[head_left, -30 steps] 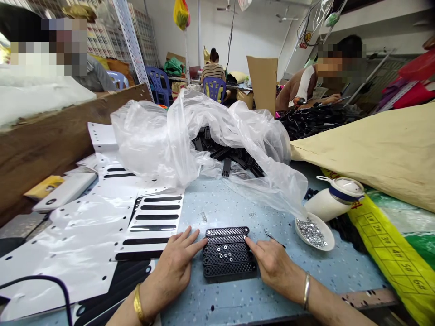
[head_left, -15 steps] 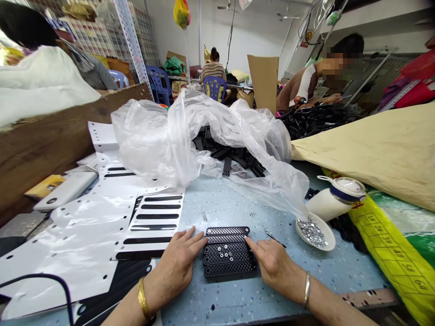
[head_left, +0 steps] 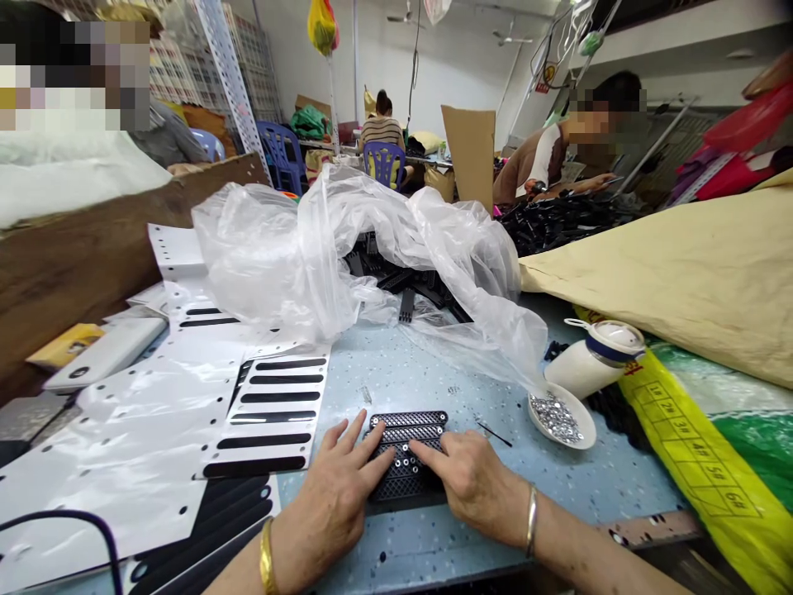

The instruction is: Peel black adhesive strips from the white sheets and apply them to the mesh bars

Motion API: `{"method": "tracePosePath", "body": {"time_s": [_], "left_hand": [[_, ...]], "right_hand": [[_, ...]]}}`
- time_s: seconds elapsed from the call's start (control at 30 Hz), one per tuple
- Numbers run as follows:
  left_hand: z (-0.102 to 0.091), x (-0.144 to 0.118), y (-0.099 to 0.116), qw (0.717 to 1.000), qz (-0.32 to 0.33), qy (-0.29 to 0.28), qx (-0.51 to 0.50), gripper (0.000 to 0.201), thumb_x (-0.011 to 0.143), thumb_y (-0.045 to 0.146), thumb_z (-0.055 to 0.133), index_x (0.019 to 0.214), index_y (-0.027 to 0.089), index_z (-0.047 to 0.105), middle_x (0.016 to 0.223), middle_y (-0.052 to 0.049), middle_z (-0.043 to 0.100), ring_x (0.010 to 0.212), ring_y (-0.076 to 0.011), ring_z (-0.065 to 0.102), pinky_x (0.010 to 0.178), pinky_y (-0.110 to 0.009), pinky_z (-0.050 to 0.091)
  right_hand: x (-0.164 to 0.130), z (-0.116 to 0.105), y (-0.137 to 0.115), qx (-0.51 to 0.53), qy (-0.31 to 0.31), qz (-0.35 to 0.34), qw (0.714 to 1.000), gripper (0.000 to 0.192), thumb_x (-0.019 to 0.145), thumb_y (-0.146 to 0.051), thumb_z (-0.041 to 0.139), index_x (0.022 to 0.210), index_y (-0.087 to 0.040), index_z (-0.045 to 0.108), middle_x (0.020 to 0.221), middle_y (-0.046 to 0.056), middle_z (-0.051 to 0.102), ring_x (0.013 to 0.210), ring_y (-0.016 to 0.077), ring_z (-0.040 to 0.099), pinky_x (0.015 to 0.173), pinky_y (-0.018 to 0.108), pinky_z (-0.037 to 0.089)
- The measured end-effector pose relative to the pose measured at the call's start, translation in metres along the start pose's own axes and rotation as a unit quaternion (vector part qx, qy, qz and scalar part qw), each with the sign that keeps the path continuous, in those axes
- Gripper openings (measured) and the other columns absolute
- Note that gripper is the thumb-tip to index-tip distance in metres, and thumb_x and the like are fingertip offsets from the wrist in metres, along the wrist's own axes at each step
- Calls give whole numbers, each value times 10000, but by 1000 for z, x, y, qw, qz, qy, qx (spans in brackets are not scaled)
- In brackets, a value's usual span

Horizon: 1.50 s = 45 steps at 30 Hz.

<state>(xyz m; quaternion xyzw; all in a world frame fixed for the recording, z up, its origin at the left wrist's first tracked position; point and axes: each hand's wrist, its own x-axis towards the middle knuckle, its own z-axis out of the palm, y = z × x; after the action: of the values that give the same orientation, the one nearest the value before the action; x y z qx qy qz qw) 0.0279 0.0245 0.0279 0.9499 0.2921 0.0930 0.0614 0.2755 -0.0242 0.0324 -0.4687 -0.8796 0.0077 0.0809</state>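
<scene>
The speckled blue table (head_left: 427, 376) bears black grille strips (head_left: 405, 423), white slotted sheets (head_left: 273, 405), a screw dish (head_left: 561, 416) and a clear plastic bag (head_left: 347, 248).

Both forearms reach in from the bottom edge and angle toward each other. The left hand (head_left: 338, 487) lies palm down with its fingers spread and stretched forward. The right hand (head_left: 467, 483) is also palm down, index finger pointing toward the left one, fingertips nearly meeting.

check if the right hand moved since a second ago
Yes. The right hand has slid left onto the black grille strips, away from the small dish of screws.
</scene>
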Motion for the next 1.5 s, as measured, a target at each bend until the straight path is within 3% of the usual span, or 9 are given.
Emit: {"method": "tracePosePath", "body": {"time_s": [0.23, 0.5, 0.67, 0.93, 1.23, 1.5], "left_hand": [[7, 4, 5, 999, -22, -42, 20, 772, 602, -22, 493, 1332, 228, 511, 1427, -149, 479, 1343, -429, 344, 1014, -626, 309], [6, 2, 1, 1000, -19, -16, -3, 727, 603, -16, 488, 1281, 239, 552, 1423, -131, 485, 1343, -400, 356, 1021, -601, 318], [11, -1, -2, 1000, -22, -17, -5, 732, 601, -19, 484, 1282, 239, 554, 1428, -133, 480, 1335, -401, 369, 1014, -590, 334], [24, -4, -5, 1000, -22, -2, -13, 752, 600, -19, 490, 1309, 228, 531, 1454, -145, 443, 1362, -400, 319, 1039, -592, 289], [11, 0, -3, 1000, -15, -21, 3, 745, 617, -14, 481, 1310, 256, 522, 1437, -115, 471, 1338, -374, 374, 1025, -571, 331], [10, -16, -13, 999, -35, -9, 20, 740, 605, 6, 518, 1292, 281, 526, 1453, -91, 445, 1376, -378, 298, 1062, -589, 250]], "right_hand": [[13, -5, -8, -5, -70, -5, 998, 493, 835, -86, 487, 1319, -175, 499, 821, 73, 605, 714, 204, 540, 602, 318, 300], [-22, 3, 9, -66, -39, 12, 997, 602, 749, 8, 480, 1336, -125, 485, 791, 72, 601, 684, 212, 532, 635, 344, 330], [-37, 6, 16, -84, -5, 26, 996, 576, 752, 26, 462, 1305, -127, 514, 753, 60, 594, 656, 194, 512, 618, 337, 325], [-35, 9, 15, -80, -10, 19, 997, 554, 737, 30, 468, 1274, -92, 527, 779, 72, 591, 660, 209, 525, 626, 361, 352], [-31, 7, 12, -44, -30, 4, 999, 559, 711, 26, 466, 1264, -42, 520, 800, 86, 605, 680, 219, 555, 635, 369, 418], [-45, 25, 10, -3, -5, 10, 1000, 698, 654, 53, 402, 1350, 5, 391, 819, 106, 607, 698, 231, 553, 641, 382, 461]]}}
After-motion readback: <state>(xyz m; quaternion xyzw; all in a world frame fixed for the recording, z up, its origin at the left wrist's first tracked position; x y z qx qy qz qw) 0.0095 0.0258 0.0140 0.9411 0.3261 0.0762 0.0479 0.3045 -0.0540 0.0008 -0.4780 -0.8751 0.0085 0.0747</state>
